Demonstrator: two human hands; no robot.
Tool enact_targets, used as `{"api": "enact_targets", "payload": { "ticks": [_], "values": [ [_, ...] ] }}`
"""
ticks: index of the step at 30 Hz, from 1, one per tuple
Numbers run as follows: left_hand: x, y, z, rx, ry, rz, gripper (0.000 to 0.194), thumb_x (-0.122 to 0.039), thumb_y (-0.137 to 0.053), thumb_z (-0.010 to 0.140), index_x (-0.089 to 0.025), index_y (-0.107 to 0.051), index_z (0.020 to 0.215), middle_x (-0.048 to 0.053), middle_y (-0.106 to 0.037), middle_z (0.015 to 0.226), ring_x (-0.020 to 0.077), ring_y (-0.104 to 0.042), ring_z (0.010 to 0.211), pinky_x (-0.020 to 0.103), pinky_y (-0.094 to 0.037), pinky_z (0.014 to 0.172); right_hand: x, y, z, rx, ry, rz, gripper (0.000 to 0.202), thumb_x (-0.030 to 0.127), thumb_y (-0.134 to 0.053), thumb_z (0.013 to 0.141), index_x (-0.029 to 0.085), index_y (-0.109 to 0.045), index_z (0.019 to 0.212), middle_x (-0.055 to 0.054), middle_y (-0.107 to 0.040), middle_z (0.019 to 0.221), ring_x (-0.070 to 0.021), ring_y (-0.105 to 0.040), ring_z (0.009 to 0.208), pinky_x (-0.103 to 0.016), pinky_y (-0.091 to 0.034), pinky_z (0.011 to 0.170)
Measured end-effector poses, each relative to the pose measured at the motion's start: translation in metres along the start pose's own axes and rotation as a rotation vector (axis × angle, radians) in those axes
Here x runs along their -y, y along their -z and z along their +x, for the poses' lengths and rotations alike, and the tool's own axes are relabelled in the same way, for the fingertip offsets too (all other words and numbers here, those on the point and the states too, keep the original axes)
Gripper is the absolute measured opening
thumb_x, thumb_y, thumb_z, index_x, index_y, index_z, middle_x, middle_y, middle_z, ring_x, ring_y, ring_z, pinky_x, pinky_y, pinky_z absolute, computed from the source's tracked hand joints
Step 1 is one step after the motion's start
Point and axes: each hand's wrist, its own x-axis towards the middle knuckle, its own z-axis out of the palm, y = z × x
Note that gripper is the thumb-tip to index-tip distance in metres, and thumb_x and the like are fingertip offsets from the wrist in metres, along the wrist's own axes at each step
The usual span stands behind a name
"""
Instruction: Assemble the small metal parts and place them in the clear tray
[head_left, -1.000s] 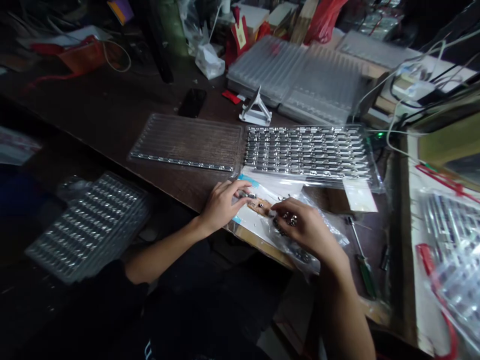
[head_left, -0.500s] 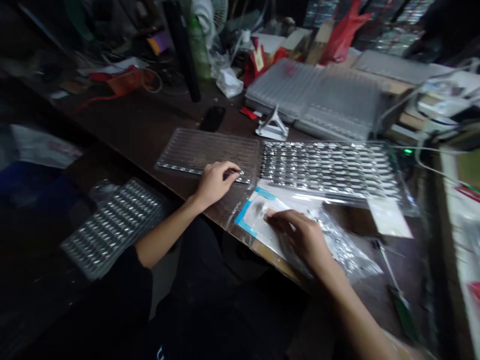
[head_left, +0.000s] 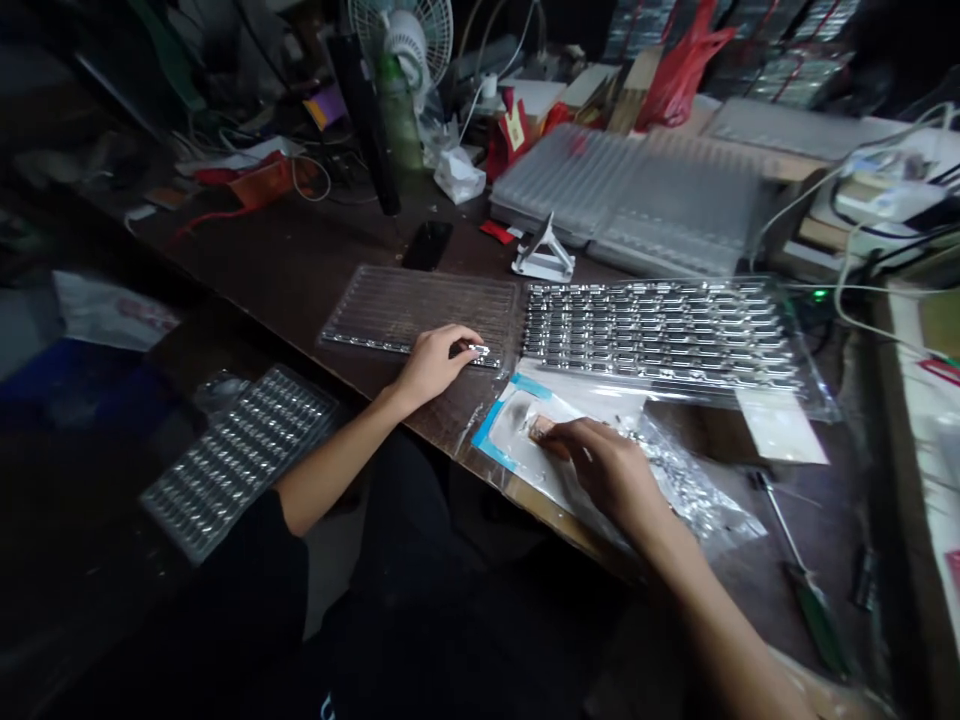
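My left hand (head_left: 435, 365) rests over the near right corner of a clear ribbed plastic tray (head_left: 435, 300). Its thumb and forefinger pinch a small shiny metal part (head_left: 478, 351). A row of similar parts lies along that tray's near edge. My right hand (head_left: 604, 465) is closed around a small tan piece (head_left: 540, 428), whose kind I cannot make out, over a white pad (head_left: 510, 430) edged with blue tape. Beside this hand lies a clear plastic bag (head_left: 697, 505) of small metal parts. A second tray (head_left: 652, 330), filled with shiny parts, adjoins the first.
Stacked clear trays (head_left: 622, 190) stand at the back, behind a white folding stand (head_left: 545, 255). A phone (head_left: 427, 245) lies by the ribbed tray. On the right is a green-handled screwdriver (head_left: 814, 610). Filled trays (head_left: 240, 460) sit lower left, below the table edge.
The view has shifted slightly and sharpened. Both hands keep nearly the same places, the left still at the tray corner and the right still over the pad.
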Motion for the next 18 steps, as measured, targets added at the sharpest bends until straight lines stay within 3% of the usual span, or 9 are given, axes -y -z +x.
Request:
{"api": "enact_targets", "payload": {
  "ticks": [10,14,18],
  "values": [
    [0.002,-0.005,0.008,0.089,0.212,-0.422,0.023,-0.033,-0.065,0.087,-0.014,-0.071,0.100,0.009,-0.075,0.094,0.0177,-0.071,0.080,0.030,-0.057,0.076,0.018,0.005,0.000,0.096,0.089,-0.297,0.032,0.001,-0.042,0.089,0.019,-0.066,0.100,-0.008,-0.069,0.091,-0.0214,-0.062,0.083,-0.031,-0.047,0.070],
    [-0.006,-0.001,0.005,0.025,0.144,-0.317,0.027,-0.039,-0.065,0.088,-0.016,-0.072,0.099,0.008,-0.076,0.097,0.0183,-0.071,0.083,0.031,-0.057,0.078,0.017,0.006,0.001,0.098,0.096,-0.284,0.030,0.000,-0.046,0.087,0.019,-0.066,0.100,-0.008,-0.071,0.093,-0.0203,-0.064,0.082,-0.030,-0.047,0.070],
    [-0.012,0.000,0.000,-0.072,0.036,-0.207,0.023,-0.036,-0.068,0.087,-0.018,-0.072,0.099,0.007,-0.075,0.101,0.0185,-0.070,0.089,0.032,-0.056,0.084,0.014,0.004,0.001,0.077,0.075,-0.195,0.038,-0.001,-0.044,0.087,0.019,-0.066,0.110,-0.009,-0.072,0.109,-0.0222,-0.067,0.097,-0.032,-0.051,0.079]
  ]
}}
